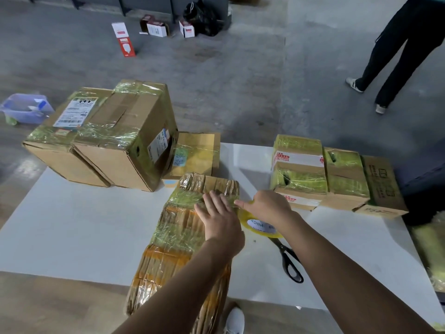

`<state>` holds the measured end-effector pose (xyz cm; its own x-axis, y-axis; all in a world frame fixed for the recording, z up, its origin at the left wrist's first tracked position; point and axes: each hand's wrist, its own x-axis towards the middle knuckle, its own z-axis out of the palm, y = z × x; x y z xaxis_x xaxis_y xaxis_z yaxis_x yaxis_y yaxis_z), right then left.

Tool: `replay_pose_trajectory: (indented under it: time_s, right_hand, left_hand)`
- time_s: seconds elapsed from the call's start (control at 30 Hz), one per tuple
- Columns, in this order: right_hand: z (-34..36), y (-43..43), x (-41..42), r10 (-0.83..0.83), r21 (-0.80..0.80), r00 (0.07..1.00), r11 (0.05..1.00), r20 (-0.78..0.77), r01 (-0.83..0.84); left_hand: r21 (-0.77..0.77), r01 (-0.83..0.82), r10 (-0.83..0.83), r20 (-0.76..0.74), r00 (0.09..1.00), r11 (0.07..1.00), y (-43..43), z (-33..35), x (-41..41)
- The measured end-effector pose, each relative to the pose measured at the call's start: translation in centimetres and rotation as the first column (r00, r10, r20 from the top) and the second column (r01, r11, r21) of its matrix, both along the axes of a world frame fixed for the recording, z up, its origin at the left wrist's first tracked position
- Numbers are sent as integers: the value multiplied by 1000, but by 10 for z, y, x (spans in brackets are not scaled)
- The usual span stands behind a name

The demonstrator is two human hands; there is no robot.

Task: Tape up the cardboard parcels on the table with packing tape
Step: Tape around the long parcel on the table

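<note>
The parcel (pixel 183 227), a long bundle of flat cardboard already banded with tape, lies down the middle of the table (pixel 72 225), and its near end hangs over the table's near edge. That overhang is the first risk: a hard pull from the roll side could swing or slide the parcel off towards the shoe (pixel 234 319) below.

The left hand (pixel 221 220) lies flat on the parcel's top, fingers straight, pressing on a taped band. If it lifts too soon, the fresh tape may spring up or crease.

Just beside it, the right hand (pixel 267 206) grips the roll (pixel 255 225) at the parcel's right edge, forefinger stretched out towards the tape. The run between roll and parcel looks very short, so a slanted pull could twist the tape onto itself.

The scissors (pixel 289 259) lie under the right forearm; a sweep of that arm may knock them away.

Farther off, taped boxes (pixel 108 136) stand at the left and more boxes (pixel 337 174) at the right, all apart from the hands. Beyond the table a person (pixel 404 44) stands on the floor.
</note>
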<state>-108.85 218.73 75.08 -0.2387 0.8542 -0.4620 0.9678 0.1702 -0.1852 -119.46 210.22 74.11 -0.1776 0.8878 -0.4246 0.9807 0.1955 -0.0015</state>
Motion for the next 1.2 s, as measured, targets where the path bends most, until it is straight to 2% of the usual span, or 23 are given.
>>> replay_pose_trajectory:
  time_s: [0.07, 0.2, 0.37, 0.43, 0.53, 0.67, 0.77, 0.87, 0.93, 1.0, 1.07, 1.13, 1.2]
  right_hand:
    - [0, -2, 1, 12, 19, 1000, 1000, -22, -11]
    - [8, -3, 3, 24, 54, 995, 998, -92, -19]
    - [38, -1, -9, 76, 152, 992, 986, -99, -61]
    - [57, 4, -16, 81, 179, 980, 983, -181, -49]
    - [82, 10, -27, 76, 194, 923, 981, -377, -2]
    - [94, 12, -47, 144, 185, 852, 981, -504, -56]
    - [93, 11, -56, 93, 147, 810, 989, -579, -8]
    - [90, 11, -59, 32, 146, 841, 988, -541, 57]
    - [88, 7, -57, 84, 228, 936, 974, -341, -5]
    - [87, 1, -55, 101, 251, 976, 967, -194, -51]
    - [86, -1, -55, 103, 267, 979, 962, -175, -54]
    - [88, -1, -59, 124, 302, 973, 951, -193, -61]
    - [93, 2, -60, 99, 277, 947, 961, -305, -11]
  left_hand:
    - [11, -37, 37, 10, 999, 999, 1, 1, 3]
    - [59, -15, 9, 91, 996, 998, -2, 4, -11]
    - [71, -70, 47, 286, 957, 995, -9, 23, -35]
    - [88, -124, 83, 372, 924, 988, -9, 28, -50]
    - [153, -187, 73, 552, 830, 970, -6, 33, -74]
    - [221, -282, 38, 722, 691, 934, -6, 36, -100]
    - [221, -342, 17, 819, 574, 913, -8, 34, -118]
    - [222, -347, -22, 868, 496, 911, -8, 44, -129]
    - [217, -378, -23, 890, 455, 900, -8, 46, -135]
    - [198, -389, -6, 896, 444, 900, -12, 45, -139]
    - [205, -398, -9, 897, 443, 894, -15, 41, -143]
    - [212, -437, -21, 915, 402, 874, -19, 37, -146]
    - [158, -521, -4, 959, 284, 839, -23, 34, -150]
